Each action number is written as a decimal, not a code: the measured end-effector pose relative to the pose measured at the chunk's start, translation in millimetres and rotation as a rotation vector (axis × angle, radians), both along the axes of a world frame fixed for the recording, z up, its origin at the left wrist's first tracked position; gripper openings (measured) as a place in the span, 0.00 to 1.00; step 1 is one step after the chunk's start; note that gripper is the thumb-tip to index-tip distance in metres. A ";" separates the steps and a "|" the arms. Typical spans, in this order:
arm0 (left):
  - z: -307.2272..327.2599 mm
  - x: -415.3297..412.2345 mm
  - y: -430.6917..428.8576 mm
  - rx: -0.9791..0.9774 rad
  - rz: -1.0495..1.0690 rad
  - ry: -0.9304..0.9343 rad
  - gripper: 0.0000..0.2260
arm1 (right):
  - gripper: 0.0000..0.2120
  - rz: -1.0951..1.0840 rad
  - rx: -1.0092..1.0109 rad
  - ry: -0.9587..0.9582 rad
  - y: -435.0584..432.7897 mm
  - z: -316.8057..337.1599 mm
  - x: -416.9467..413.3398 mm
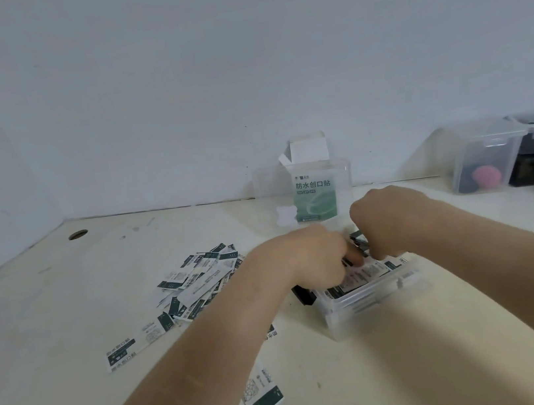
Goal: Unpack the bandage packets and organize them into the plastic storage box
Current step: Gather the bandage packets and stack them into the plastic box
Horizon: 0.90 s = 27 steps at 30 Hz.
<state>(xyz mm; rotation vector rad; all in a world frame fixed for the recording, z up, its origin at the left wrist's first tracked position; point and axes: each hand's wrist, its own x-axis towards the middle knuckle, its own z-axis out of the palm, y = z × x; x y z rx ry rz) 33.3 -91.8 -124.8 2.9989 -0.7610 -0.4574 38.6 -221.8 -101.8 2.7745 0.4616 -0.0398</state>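
Several bandage packets (357,280) already lie flat in the clear plastic box (371,304). The box sits on the tabletop (65,301) directly under both hands, close enough, I judge, that nothing has to be carried far. My right hand (387,219) is curled tight over the box's far side. Its fingers are closed on a small stack (358,240) of dark-edged packets held on end, probably to square them up before they go in. My left hand (318,257) is curled as well, thumb towards that same stack, but its fingers are hidden beneath it. I cannot tell whether it grips the stack or only steadies the packets laid below. Just left of the box a loose pile (194,282) of packets waits within easy reach, with a few strays (264,393) nearer to me, so I reckon the sorting is only partly done. Behind the hands the opened carton (314,195) stands upright by the wall, out of the working space. Well off to the right, clear lidded bins (484,156) sit apart from all this.
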 end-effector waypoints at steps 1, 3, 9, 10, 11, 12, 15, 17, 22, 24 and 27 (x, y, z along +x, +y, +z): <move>0.4 0.6 -0.3 0.017 -0.012 0.002 0.27 | 0.08 0.011 -0.013 -0.006 -0.3 -1.5 0.7; 0.0 1.1 -1.6 0.040 -0.037 -0.002 0.28 | 0.05 0.038 -0.037 -0.013 -0.7 -3.0 0.7; 3.1 -4.1 -3.1 0.067 -0.061 -0.005 0.29 | 0.10 0.085 -0.094 0.039 -0.1 -10.5 8.0; 3.8 -4.2 -3.2 0.061 -0.060 -0.005 0.28 | 0.09 0.092 -0.098 0.046 0.0 -10.1 9.5; 3.0 -3.6 -3.0 0.053 -0.056 -0.004 0.28 | 0.10 0.094 -0.101 0.054 0.3 -9.5 9.9; 2.5 -3.6 -2.8 0.048 -0.054 -0.004 0.28 | 0.11 0.093 -0.105 0.062 0.4 -9.0 10.8; 1.1 -2.7 -2.3 0.044 -0.041 -0.008 0.28 | 0.12 0.085 -0.127 0.069 0.8 -7.5 10.7; 1.3 -2.2 -2.2 0.036 -0.037 -0.012 0.28 | 0.11 0.085 -0.156 0.045 2.1 -8.0 9.2; -0.9 -0.9 -1.3 0.028 -0.034 -0.014 0.27 | 0.10 0.073 -0.241 0.059 6.0 -6.6 5.5; -1.1 -0.6 -1.1 0.026 -0.040 -0.019 0.27 | 0.10 0.058 -0.236 0.084 6.1 -4.8 5.9; -0.3 -1.0 -1.3 0.029 -0.047 -0.022 0.27 | 0.04 0.051 -0.234 0.133 6.2 0.9 4.7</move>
